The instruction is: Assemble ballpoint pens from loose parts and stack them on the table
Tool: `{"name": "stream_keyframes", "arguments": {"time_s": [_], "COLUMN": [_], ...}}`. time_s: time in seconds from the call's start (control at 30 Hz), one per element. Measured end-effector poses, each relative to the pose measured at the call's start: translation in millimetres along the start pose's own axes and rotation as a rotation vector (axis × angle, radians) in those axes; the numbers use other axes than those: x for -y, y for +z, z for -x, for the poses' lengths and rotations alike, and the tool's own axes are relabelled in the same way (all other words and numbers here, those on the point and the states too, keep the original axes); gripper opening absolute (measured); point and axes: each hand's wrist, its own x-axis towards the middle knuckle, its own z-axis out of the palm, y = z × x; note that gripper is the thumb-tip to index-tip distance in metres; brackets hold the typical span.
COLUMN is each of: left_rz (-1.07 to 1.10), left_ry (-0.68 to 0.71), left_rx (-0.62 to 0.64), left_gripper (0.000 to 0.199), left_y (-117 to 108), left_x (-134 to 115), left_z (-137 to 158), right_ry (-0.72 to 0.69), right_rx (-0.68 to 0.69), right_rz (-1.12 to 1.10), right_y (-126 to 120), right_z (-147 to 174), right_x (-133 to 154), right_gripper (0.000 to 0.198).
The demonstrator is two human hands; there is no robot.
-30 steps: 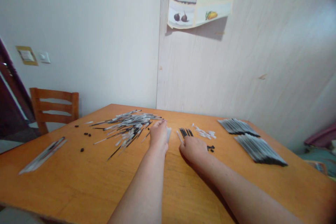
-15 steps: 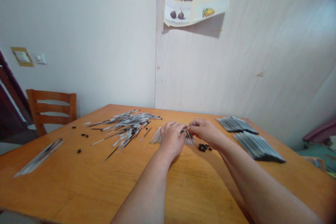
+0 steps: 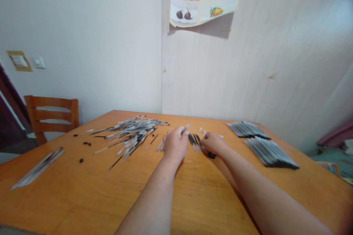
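Observation:
My left hand [image 3: 176,144] is closed around a translucent pen barrel [image 3: 185,129], whose end sticks up past the thumb. Under and beside that hand lie other pale barrels [image 3: 160,146], partly covered by it. Slightly to the right, my right hand [image 3: 214,142] has its fingers pinched together low over the table, and what they hold is hidden. Small black caps [image 3: 211,155] lie right beneath it, mostly covered. Between the hands is a row of black-and-clear pen parts [image 3: 194,141]. Just beyond the right fingers is a small whitish piece [image 3: 202,130].
A loose heap of pens and refills [image 3: 132,130] spreads over the wooden table [image 3: 110,198] on the left. Farther left are a flat bundle [image 3: 38,169] and a few scattered black caps [image 3: 81,160]. Two neat rows of pens [image 3: 271,151] lie at right. A chair [image 3: 52,114] stands behind.
My hands have moved apart. The left drew back a little and now shows a barrel standing up from its grip; the right lowered onto the black caps, uncovering the row between them.

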Motion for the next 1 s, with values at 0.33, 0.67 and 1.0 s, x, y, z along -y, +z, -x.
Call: {"name": "stream_keyframes", "arguments": {"time_s": [0.33,0.67,1.0], "left_rz": [0.052,0.09,0.057], "left_ry": [-0.002,0.008,-0.013], "left_rx": [-0.041,-0.087,-0.109], "left_gripper": [0.023,0.024,0.023], "left_y": [3,12,11], "left_x": [4,11,8], "left_z": [0,-2,-2], "right_ry": [0.061,0.102,0.183], "right_rx": [0.074,0.164,0.198], "right_rz": [0.118,-0.094,-0.142], "right_y": [8,14,23], "right_z": [-26,-29,-37], "right_x": [9,12,10], "right_gripper": [0.029,0.027,0.009]}}
